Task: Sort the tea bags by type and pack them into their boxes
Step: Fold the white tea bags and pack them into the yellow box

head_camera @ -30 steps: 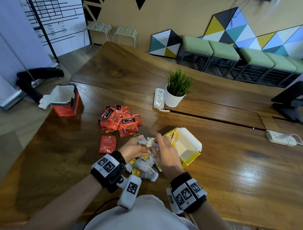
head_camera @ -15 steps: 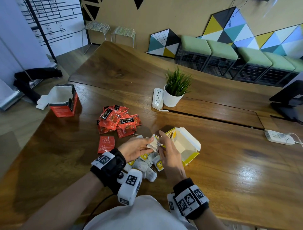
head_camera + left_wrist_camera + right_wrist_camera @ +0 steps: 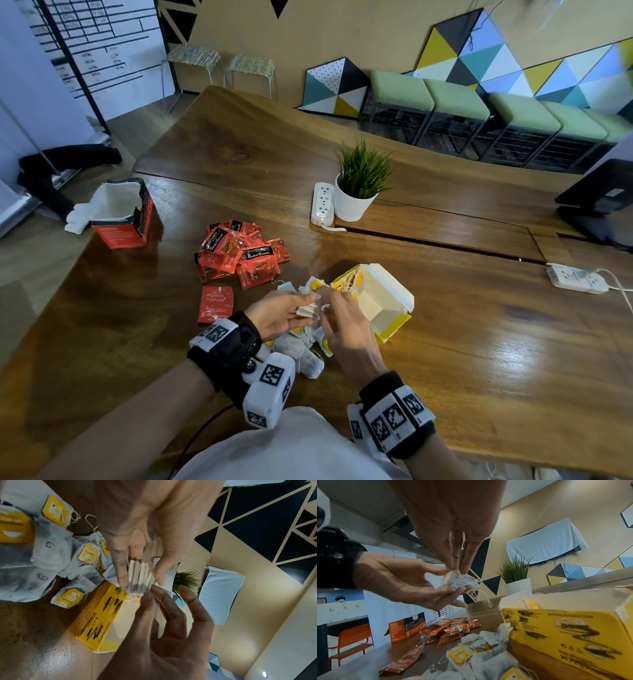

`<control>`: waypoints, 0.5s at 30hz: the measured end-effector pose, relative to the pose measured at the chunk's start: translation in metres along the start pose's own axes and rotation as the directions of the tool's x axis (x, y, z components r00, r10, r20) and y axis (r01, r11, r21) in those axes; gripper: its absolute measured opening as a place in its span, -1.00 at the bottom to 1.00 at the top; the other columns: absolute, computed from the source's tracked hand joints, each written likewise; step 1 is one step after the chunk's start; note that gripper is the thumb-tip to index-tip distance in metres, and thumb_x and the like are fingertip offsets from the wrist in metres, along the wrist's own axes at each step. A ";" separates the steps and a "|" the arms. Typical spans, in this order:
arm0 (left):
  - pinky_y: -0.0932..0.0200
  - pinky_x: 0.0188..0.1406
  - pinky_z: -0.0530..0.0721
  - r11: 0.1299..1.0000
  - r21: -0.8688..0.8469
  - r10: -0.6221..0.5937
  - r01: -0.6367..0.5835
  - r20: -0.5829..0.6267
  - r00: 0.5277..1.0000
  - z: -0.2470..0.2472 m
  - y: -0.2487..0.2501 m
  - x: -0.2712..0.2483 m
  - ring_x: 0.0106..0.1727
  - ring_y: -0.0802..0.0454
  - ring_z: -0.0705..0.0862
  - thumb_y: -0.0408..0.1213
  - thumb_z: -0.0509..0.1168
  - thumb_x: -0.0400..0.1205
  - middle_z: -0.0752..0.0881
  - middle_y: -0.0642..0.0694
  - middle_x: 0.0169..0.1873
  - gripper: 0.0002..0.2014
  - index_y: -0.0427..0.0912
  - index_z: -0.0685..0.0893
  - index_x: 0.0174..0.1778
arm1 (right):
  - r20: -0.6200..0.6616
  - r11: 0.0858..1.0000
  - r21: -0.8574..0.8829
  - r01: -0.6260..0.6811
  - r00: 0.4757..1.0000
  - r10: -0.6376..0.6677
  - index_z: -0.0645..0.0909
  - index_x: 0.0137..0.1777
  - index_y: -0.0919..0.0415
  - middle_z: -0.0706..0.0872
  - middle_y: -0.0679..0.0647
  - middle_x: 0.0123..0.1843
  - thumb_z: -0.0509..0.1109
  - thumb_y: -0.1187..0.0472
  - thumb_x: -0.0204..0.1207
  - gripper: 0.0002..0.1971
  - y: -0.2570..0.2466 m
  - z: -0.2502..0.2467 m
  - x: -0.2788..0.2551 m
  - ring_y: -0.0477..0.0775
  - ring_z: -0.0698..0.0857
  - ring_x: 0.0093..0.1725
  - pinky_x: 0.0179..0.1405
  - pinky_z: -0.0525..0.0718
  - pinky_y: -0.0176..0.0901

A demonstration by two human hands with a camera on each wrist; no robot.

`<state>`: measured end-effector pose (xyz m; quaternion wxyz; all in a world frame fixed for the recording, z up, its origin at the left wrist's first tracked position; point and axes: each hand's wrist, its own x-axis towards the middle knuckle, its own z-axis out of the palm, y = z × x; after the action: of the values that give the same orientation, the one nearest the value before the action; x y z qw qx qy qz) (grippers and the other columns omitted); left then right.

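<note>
My left hand (image 3: 291,308) holds a small stack of white tea bags (image 3: 308,311) between thumb and fingers, just above the table. The stack (image 3: 140,577) shows edge-on in the left wrist view. My right hand (image 3: 337,317) pinches the stack's (image 3: 458,580) near end with its fingertips (image 3: 458,566). The open yellow box (image 3: 387,308) lies just right of the hands with some bags inside. Loose yellow-tagged tea bags (image 3: 301,349) lie below the hands. Red sachets (image 3: 239,253) are heaped further left, and the open red box (image 3: 123,219) stands at the far left.
One red sachet (image 3: 216,304) lies alone left of my left hand. A potted plant (image 3: 359,185) and a power strip (image 3: 322,202) stand behind the yellow box. A second power strip (image 3: 575,279) lies at the right, a dark monitor stand (image 3: 599,202) beyond it.
Both hands have come up off the pile of loose tea bags. My left hand has gathered a stack of them, and the right fingertips have closed on its end beside the yellow box.
</note>
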<state>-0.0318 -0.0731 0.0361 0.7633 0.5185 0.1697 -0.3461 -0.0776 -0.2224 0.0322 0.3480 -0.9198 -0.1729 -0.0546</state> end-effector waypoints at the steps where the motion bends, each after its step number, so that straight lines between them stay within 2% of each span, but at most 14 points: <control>1: 0.19 -0.06 0.74 1.000 0.030 0.004 -0.003 -0.010 1.000 -0.001 0.000 0.001 -0.09 -0.02 0.73 -0.38 0.29 0.61 0.75 -0.19 -0.13 -0.90 -0.31 0.66 -0.01 | 0.004 1.000 0.029 0.007 1.000 -0.008 0.46 0.28 0.09 0.57 -0.01 0.09 0.22 0.25 0.63 -0.75 -0.001 -0.002 0.000 -0.08 0.55 0.05 -0.06 0.64 -0.17; 2: 0.22 -0.12 0.74 0.998 0.060 0.007 -0.006 -0.012 1.000 -0.002 0.000 0.001 -0.14 0.00 0.74 -0.41 0.30 0.60 0.76 -0.17 -0.16 -0.90 -0.29 0.65 -0.01 | 0.002 0.998 0.056 0.019 1.000 -0.019 0.47 0.28 0.12 0.59 0.01 0.12 0.23 0.25 0.62 -0.76 -0.002 -0.004 -0.001 -0.08 0.55 0.09 -0.01 0.63 -0.22; 3: 0.25 -0.18 0.74 0.995 0.096 0.021 -0.020 -0.003 1.000 -0.002 0.000 0.000 -0.17 0.02 0.73 -0.43 0.31 0.59 0.75 -0.16 -0.16 -0.89 -0.28 0.65 0.02 | -0.003 0.997 0.070 0.026 1.000 -0.026 0.46 0.30 0.13 0.58 0.04 0.20 0.25 0.25 0.61 -0.73 -0.001 -0.005 -0.001 -0.09 0.54 0.16 0.10 0.58 -0.35; 4: 0.27 -0.20 0.73 0.989 0.144 0.042 -0.044 0.016 0.999 -0.003 0.001 0.000 -0.16 0.02 0.73 -0.45 0.32 0.58 0.74 -0.16 -0.13 -0.84 -0.26 0.63 0.07 | -0.004 0.998 0.068 0.014 1.000 -0.014 0.43 0.36 0.12 0.53 0.04 0.32 0.29 0.24 0.59 -0.65 0.001 -0.006 -0.001 -0.13 0.47 0.29 0.24 0.45 -0.51; 5: 0.29 -0.19 0.72 0.973 0.218 0.066 -0.072 0.036 0.997 -0.004 0.001 0.000 -0.11 0.03 0.72 -0.45 0.33 0.57 0.72 -0.16 -0.06 -0.75 -0.23 0.59 0.16 | 0.008 0.998 0.062 -0.022 1.000 0.021 0.35 0.45 0.10 0.42 0.01 0.45 0.35 0.21 0.56 -0.53 0.005 -0.007 0.000 -0.18 0.35 0.42 0.35 0.27 -0.59; 6: 0.34 -0.17 0.71 0.942 0.321 0.086 -0.098 0.052 0.995 -0.004 0.001 -0.002 -0.03 0.04 0.70 -0.43 0.35 0.56 0.70 -0.15 0.03 -0.64 -0.17 0.52 0.27 | 0.045 0.994 0.070 -0.079 0.996 0.076 0.24 0.53 0.07 0.29 -0.06 0.53 0.41 0.17 0.52 -0.39 0.010 -0.008 0.001 -0.22 0.23 0.50 0.42 0.15 -0.56; 7: 0.37 -0.12 0.68 0.882 0.454 0.108 -0.123 0.059 0.992 -0.004 0.001 -0.003 0.06 0.05 0.68 -0.41 0.38 0.55 0.67 -0.16 0.14 -0.50 -0.10 0.42 0.39 | 0.114 0.981 0.107 -0.160 0.982 0.147 0.13 0.57 0.04 0.22 -0.12 0.54 0.46 0.13 0.47 -0.25 0.015 -0.010 0.002 -0.23 0.17 0.52 0.45 0.14 -0.48; 9: 0.36 0.12 0.55 0.687 0.702 0.153 -0.185 0.109 0.982 0.000 0.002 -0.003 0.30 0.02 0.59 -0.33 0.41 0.53 0.58 -0.21 0.36 -0.26 -0.06 0.18 0.58 | 0.300 0.903 0.238 -0.357 0.912 0.281 0.06 0.60 0.00 0.30 -0.18 0.44 0.53 0.12 0.39 -0.12 0.020 -0.021 0.007 -0.22 0.28 0.43 0.39 0.32 -0.41; 10: 0.35 0.21 0.47 0.601 0.772 0.164 -0.207 0.135 0.977 0.003 0.002 -0.003 0.39 0.01 0.53 -0.30 0.42 0.53 0.53 -0.22 0.42 -0.18 -0.05 0.09 0.62 | 0.376 0.866 0.274 -0.418 0.876 0.303 0.11 0.58 -0.01 0.39 -0.20 0.37 0.55 0.14 0.38 -0.14 0.023 -0.025 0.009 -0.21 0.38 0.35 0.28 0.41 -0.48; 11: 0.33 0.24 0.41 0.549 0.806 0.176 -0.222 0.148 0.973 0.007 0.003 -0.003 0.44 0.01 0.49 -0.28 0.42 0.53 0.50 -0.21 0.45 -0.15 -0.04 0.04 0.64 | 0.409 0.859 0.276 -0.431 0.861 0.301 0.21 0.53 -0.03 0.48 -0.19 0.29 0.56 0.15 0.37 -0.21 0.027 -0.028 0.011 -0.18 0.47 0.27 0.19 0.49 -0.50; 12: 0.33 0.25 0.39 0.518 0.822 0.197 -0.234 0.152 0.969 0.011 0.003 -0.001 0.45 0.01 0.48 -0.26 0.42 0.53 0.50 -0.19 0.45 -0.13 -0.06 0.01 0.64 | 0.404 0.865 0.283 -0.413 0.870 0.283 0.33 0.45 -0.05 0.59 -0.15 0.22 0.57 0.15 0.35 -0.30 0.032 -0.031 0.012 -0.11 0.57 0.19 0.16 0.58 -0.39; 14: 0.30 0.28 0.42 0.478 0.842 0.252 -0.252 0.144 0.957 0.019 0.004 0.004 0.41 0.01 0.51 -0.24 0.43 0.52 0.53 -0.15 0.42 -0.12 -0.11 -0.01 0.64 | 0.379 0.862 0.296 -0.412 0.879 0.290 0.50 0.29 -0.05 0.71 -0.03 0.11 0.59 0.18 0.33 -0.47 0.039 -0.036 0.015 0.00 0.69 0.06 0.10 0.72 0.02; 15: 0.26 0.30 0.43 0.466 0.847 0.275 -0.256 0.137 0.952 0.023 0.004 0.008 0.39 0.00 0.53 -0.24 0.43 0.52 0.55 -0.14 0.39 -0.11 -0.13 -0.01 0.63 | 0.367 0.856 0.293 -0.427 0.876 0.311 0.56 0.22 -0.02 0.74 0.01 0.06 0.59 0.20 0.32 -0.53 0.039 -0.039 0.018 -0.01 0.73 -0.01 0.03 0.74 0.09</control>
<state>-0.0256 -0.0957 0.0427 0.4501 0.8496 -0.0984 -0.2566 -0.0457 -0.2707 0.0411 0.4854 -0.8518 -0.0500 0.1906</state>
